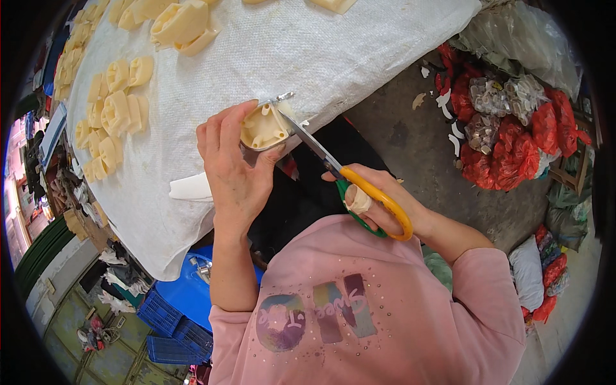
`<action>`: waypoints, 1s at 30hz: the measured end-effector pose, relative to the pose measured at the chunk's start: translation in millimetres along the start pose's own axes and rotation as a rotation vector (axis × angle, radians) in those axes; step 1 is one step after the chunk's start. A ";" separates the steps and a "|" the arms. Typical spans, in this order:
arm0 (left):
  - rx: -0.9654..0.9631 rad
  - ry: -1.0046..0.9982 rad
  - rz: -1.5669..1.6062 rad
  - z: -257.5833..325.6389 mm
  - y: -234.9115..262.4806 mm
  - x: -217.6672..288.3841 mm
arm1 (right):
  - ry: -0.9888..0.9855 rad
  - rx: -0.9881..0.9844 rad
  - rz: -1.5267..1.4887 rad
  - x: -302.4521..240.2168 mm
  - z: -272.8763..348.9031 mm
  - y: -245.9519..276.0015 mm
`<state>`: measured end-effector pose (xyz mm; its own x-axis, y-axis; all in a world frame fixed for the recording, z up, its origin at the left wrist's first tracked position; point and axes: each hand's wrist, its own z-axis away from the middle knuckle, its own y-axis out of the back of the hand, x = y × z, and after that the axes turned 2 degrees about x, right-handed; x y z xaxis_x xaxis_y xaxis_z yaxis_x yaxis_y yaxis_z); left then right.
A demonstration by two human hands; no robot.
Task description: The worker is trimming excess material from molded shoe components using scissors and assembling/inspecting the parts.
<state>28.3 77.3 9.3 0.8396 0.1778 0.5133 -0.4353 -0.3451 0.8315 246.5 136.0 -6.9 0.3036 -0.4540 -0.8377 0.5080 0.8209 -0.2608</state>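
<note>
Nearby, red bags (513, 154) holding plastic pieces (491, 96)

Cream moulded plastic part (263, 126), round and ribbed, open side up, held above white woven sheet edge. Yellow-and-green-handled steel scissors (333, 168), blades slightly open at part's rim, angled diagonally.

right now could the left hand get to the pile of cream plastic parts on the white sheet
Probably yes: the left hand sits at the edge of the white sheet, nothing lies between it and the pile, but it already grips a cream plastic part.
</note>
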 end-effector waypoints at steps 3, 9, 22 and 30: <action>0.000 0.003 0.009 0.2 1.3 0.5 | 0.083 0.056 0.119 -1.1 5.8 6.2; -0.078 0.021 0.081 -6.2 10.5 -6.6 | 0.243 0.217 0.749 -25.5 11.9 46.1; -0.105 0.053 0.117 -8.1 11.4 -6.3 | 0.399 0.148 1.533 -77.9 2.4 65.2; -0.095 0.040 0.117 -6.7 10.7 -8.5 | 0.458 0.085 1.562 -86.1 -4.3 74.3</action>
<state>14.3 78.3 15.3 0.7686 0.1791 0.6141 -0.5595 -0.2772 0.7811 254.6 237.6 43.8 0.2931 0.9025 -0.3155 -0.0015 0.3305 0.9438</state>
